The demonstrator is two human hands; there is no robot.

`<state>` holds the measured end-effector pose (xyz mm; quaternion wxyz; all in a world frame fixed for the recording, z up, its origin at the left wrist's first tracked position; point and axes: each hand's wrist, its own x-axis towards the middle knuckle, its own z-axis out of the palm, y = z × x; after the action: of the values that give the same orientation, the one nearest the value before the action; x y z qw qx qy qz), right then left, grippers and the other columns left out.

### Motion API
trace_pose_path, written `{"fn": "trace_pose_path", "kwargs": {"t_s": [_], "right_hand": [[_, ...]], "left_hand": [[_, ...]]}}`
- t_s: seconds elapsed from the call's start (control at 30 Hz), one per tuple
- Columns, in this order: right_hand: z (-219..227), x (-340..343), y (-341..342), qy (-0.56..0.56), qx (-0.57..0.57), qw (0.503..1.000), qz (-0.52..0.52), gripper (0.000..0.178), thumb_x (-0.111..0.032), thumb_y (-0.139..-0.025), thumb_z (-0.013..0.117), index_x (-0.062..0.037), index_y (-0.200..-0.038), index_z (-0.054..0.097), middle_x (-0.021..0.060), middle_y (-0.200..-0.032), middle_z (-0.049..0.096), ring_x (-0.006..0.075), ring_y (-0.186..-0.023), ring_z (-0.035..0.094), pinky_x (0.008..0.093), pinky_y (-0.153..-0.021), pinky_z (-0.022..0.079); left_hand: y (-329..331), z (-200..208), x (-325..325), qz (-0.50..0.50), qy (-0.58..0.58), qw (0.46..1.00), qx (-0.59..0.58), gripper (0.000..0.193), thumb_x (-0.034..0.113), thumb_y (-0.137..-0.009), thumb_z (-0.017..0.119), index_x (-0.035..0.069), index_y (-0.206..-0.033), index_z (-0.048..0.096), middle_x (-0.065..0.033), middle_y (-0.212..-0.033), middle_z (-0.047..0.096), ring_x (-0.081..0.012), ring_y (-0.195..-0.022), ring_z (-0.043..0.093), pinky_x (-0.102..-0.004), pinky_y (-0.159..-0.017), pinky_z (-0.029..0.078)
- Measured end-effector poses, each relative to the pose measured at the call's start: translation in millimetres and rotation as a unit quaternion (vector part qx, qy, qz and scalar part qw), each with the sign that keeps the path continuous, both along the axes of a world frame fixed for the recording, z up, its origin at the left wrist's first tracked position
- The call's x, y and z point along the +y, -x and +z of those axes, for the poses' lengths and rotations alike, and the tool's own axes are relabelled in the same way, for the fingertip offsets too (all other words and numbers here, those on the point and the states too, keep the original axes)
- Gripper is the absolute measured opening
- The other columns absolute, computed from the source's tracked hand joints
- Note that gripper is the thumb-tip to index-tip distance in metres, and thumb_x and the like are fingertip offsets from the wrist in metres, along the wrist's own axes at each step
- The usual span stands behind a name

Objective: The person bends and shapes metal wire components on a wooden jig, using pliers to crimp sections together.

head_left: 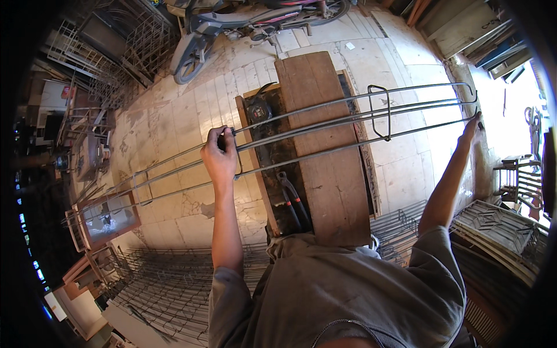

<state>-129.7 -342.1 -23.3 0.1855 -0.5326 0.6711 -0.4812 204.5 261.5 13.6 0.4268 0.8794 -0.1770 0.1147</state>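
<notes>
A long rebar cage of steel bars with bent ends lies across the view above a brown wooden plank. My left hand is closed round its upper bar, where a stirrup hangs just below the fingers. Far to the right, my right hand grips the hooked end of the nearest bar, its fingers partly hidden. Between the two hands, a rectangular wire stirrup rings the bars. Pincers with red-banded handles and a round tape measure rest in the wooden tray left of the plank.
A parked motorcycle stands at the far side. Stacked rebar cages lie near me on the left, and more bars on the right. Metal grilles are piled at the right. A framed panel sits by the cage's left end.
</notes>
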Motion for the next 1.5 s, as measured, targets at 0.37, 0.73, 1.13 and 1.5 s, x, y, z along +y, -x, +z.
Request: {"fn": "trace_pose_path", "kwargs": {"t_s": [0.37,0.73,1.13,1.5], "right_hand": [[94,257,-111,0.073,0.200,0.787,0.579,0.021,-0.010,-0.090,0.066,-0.0038,-0.110,0.066,0.0121,-0.097,0.070,0.0277,-0.077,0.067,0.0365,-0.066,0.051],[85,281,-138,0.116,0.258,0.815,0.506,0.027,-0.016,-0.093,0.062,-0.0144,-0.120,0.067,0.0130,-0.098,0.065,0.0325,-0.078,0.068,0.0431,-0.067,0.054],[73,434,-218,0.262,0.283,0.472,0.793,0.020,-0.016,-0.081,0.064,-0.0073,-0.099,0.065,0.0086,-0.098,0.065,0.0231,-0.097,0.066,0.0391,-0.087,0.051],[66,433,-198,0.279,0.177,0.528,0.783,0.017,-0.022,-0.079,0.066,-0.0107,-0.092,0.066,0.0094,-0.104,0.064,0.0238,-0.095,0.064,0.0367,-0.077,0.053]], "left_hand": [[3,31,4,-0.006,-0.249,0.967,0.055,0.025,0.029,-0.093,0.063,0.011,-0.112,0.065,-0.0105,-0.075,0.070,-0.0275,-0.060,0.064,-0.0398,-0.060,0.050],[36,23,33,-0.028,-0.225,0.969,0.101,0.031,0.034,-0.094,0.062,0.009,-0.112,0.061,-0.0119,-0.071,0.068,-0.0287,-0.061,0.066,-0.0407,-0.058,0.051],[-1,30,10,-0.021,-0.310,0.939,0.146,0.036,0.042,-0.093,0.061,0.009,-0.082,0.066,-0.0123,-0.062,0.065,-0.0355,-0.061,0.065,-0.0459,-0.059,0.051],[-6,17,10,-0.028,-0.255,0.965,0.063,0.037,0.042,-0.096,0.056,0.009,-0.080,0.062,-0.0134,-0.067,0.065,-0.0357,-0.063,0.065,-0.0451,-0.058,0.049]]}}
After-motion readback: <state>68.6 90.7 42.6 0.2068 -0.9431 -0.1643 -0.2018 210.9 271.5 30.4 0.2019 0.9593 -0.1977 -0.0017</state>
